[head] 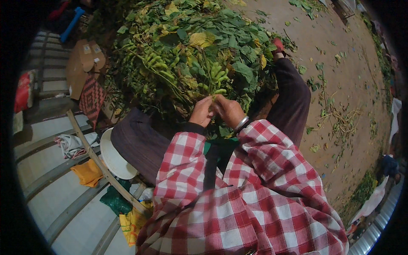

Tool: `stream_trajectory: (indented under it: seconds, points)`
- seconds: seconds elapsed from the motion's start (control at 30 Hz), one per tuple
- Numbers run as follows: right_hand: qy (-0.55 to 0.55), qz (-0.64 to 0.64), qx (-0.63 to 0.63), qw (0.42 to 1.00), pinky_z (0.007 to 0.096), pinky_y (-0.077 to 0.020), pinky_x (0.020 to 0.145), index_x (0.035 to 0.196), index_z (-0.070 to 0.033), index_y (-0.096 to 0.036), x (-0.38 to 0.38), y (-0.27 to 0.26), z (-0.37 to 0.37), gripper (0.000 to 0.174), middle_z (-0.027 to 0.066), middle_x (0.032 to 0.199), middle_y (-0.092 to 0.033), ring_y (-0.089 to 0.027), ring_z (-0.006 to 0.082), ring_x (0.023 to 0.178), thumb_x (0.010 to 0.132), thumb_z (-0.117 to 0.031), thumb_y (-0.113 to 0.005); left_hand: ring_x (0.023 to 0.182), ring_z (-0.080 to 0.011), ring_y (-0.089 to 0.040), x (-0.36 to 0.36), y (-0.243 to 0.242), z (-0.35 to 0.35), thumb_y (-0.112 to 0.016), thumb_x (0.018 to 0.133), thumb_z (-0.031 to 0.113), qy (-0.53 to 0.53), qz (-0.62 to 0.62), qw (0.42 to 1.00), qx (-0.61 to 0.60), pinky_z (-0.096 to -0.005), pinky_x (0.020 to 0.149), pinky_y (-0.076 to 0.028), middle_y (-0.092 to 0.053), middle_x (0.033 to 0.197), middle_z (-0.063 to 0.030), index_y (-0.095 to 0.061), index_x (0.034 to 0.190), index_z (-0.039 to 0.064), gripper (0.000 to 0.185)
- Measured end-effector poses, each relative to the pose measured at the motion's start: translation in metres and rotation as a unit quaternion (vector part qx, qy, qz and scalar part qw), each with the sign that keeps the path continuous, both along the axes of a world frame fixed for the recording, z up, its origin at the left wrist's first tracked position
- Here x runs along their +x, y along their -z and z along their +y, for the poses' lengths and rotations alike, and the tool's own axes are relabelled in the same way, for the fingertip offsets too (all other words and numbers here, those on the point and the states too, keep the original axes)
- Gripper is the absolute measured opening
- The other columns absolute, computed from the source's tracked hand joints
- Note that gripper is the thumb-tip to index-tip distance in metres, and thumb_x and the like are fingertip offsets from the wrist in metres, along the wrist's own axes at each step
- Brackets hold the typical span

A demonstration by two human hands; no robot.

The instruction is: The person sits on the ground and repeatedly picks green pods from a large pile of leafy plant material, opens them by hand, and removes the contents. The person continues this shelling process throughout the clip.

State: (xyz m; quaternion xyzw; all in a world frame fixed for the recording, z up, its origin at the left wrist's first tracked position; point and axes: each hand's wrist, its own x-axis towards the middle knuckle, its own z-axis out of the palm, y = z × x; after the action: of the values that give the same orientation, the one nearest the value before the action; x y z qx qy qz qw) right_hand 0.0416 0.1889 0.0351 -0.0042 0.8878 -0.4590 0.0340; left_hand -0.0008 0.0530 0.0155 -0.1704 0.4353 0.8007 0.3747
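Close together in front of my lap, my left hand [202, 110] and my right hand [230, 110] pinch the stem end of a sprig of green soybean pods [218, 76]. The plump pods stick up beyond my fingers. Where the fingertips meet, the stem itself is mostly hidden. A large heap of soybean plants [191, 41], with green and yellowing leaves, rises between my legs and past my hands. More pods on stalks [156, 63] lie on the heap to the left of the sprig.
Loose leaves and stripped stems [344, 118] litter the brown floor [350, 79] on the right. A white basin [111, 156] sits beside my left leg. Left stand a cardboard box [76, 70], a wooden pole [95, 156], an orange cloth [87, 172] and a dark green bag [116, 199].
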Motion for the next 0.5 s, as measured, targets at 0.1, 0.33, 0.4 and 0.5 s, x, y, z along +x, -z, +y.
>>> stream_trajectory:
  seconds: [0.1, 0.33, 0.4, 0.5]
  points:
    - [0.074, -0.078, -0.289, 0.951, 0.0324, -0.0465, 0.057, 0.104, -0.006, -0.055, -0.003, -0.005, 0.01, 0.019, 0.0105, 0.075, -0.061, -0.06, 0.0191, 0.064, 0.089, -0.018, -0.054, 0.069, -0.0055, -0.05, -0.003, -0.009, -0.003, -0.044, 0.091, 0.008, 0.028, 0.021, 0.996, 0.078, -0.0164, 0.049, -0.035, -0.058, 0.093, -0.0002, -0.055, 0.112, 0.003, 0.025]
    - [0.143, -0.012, -0.035, 0.989, 0.0428, -0.0477, 0.072, 0.112, -0.007, -0.052, -0.009, 0.056, 0.027, 0.033, 0.0203, 0.091, -0.063, -0.061, 0.0358, 0.081, 0.081, -0.018, -0.059, 0.06, -0.0077, -0.045, 0.001, 0.003, -0.009, -0.05, 0.086, 0.005, 0.086, -0.018, 0.993, 0.074, -0.017, 0.045, -0.033, -0.055, 0.087, -0.0047, -0.054, 0.11, -0.003, 0.026]
    - [0.147, -0.025, -0.018, 0.989, 0.0474, -0.0471, 0.071, 0.111, -0.009, -0.052, -0.009, 0.049, 0.027, 0.035, 0.0221, 0.089, -0.063, -0.059, 0.0411, 0.082, 0.079, -0.019, -0.061, 0.057, -0.0079, -0.045, 0.005, -0.005, -0.006, -0.051, 0.085, 0.005, 0.112, -0.017, 0.991, 0.071, -0.0175, 0.042, -0.031, -0.054, 0.082, -0.0043, -0.055, 0.108, -0.003, 0.024]
    - [0.122, 0.001, -0.013, 0.992, 0.0474, -0.0474, 0.069, 0.109, -0.009, -0.053, -0.011, 0.04, 0.026, 0.033, 0.0219, 0.087, -0.063, -0.06, 0.0411, 0.081, 0.078, -0.017, -0.061, 0.053, -0.0081, -0.044, 0.007, -0.015, -0.008, -0.052, 0.086, 0.008, 0.138, -0.03, 0.988, 0.068, -0.0182, 0.039, -0.029, -0.051, 0.074, -0.003, -0.056, 0.103, -0.003, 0.02]
